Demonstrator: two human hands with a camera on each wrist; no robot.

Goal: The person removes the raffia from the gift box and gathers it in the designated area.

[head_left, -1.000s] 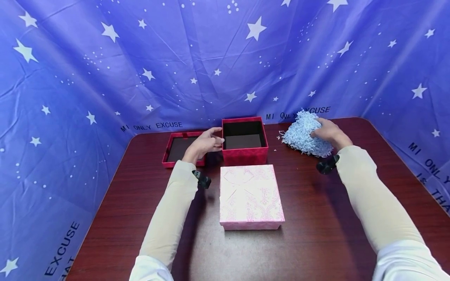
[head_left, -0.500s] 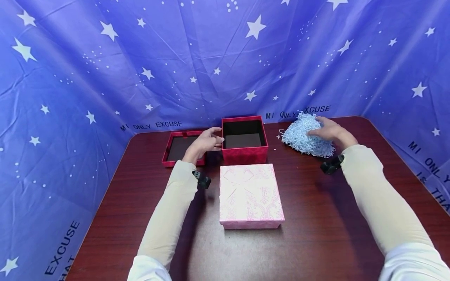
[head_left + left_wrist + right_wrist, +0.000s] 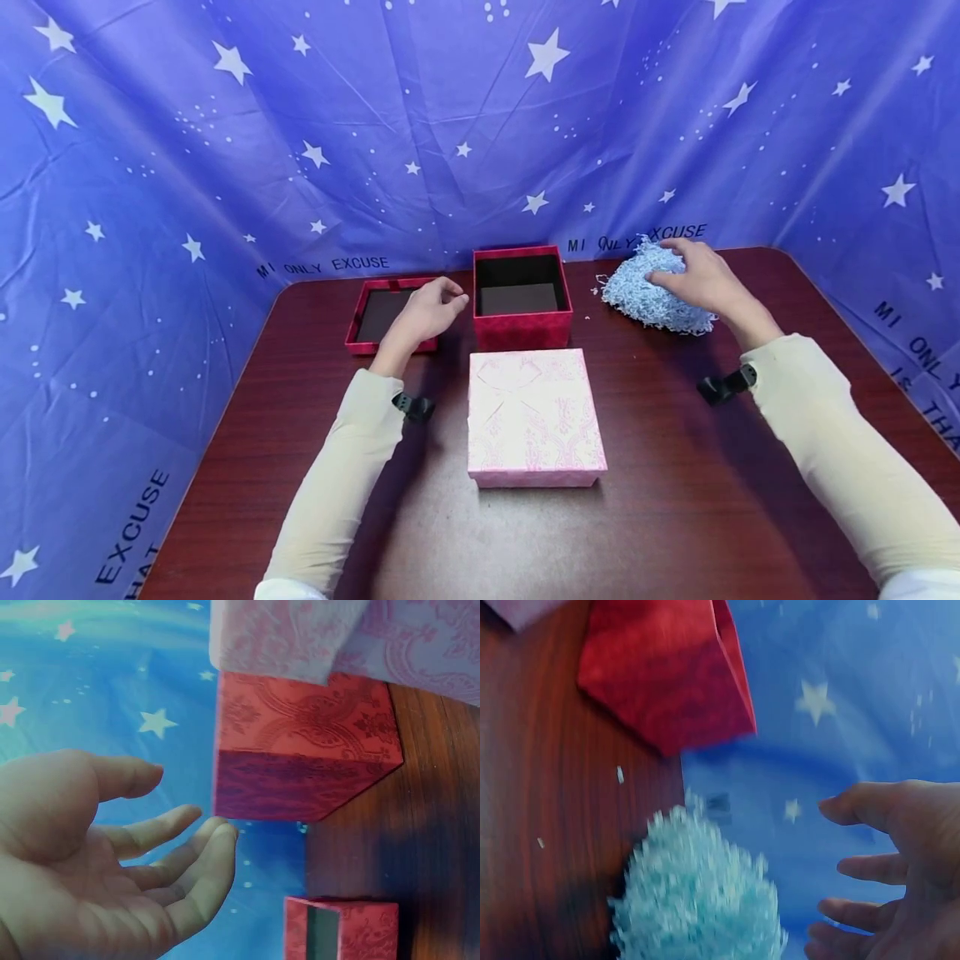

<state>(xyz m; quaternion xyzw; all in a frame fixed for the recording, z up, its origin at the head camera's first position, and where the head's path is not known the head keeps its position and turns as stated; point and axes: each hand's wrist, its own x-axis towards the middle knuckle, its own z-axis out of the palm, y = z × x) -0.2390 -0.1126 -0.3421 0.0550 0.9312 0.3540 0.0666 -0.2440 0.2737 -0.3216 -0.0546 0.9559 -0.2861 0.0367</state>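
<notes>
Left hand (image 3: 426,315) hovers by red box (image 3: 523,331) — right hand (image 3: 708,279) near blue shreds (image 3: 643,310).

rough paper shreds (image 3: 642,295), matt red box (image 3: 522,331), glossy wood-grained table (image 3: 660,517)

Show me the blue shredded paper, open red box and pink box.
Blue shredded paper (image 3: 648,303), head view, heap's middle.
Open red box (image 3: 522,332), head view, front wall.
Pink box (image 3: 536,415), head view, top face.
</notes>
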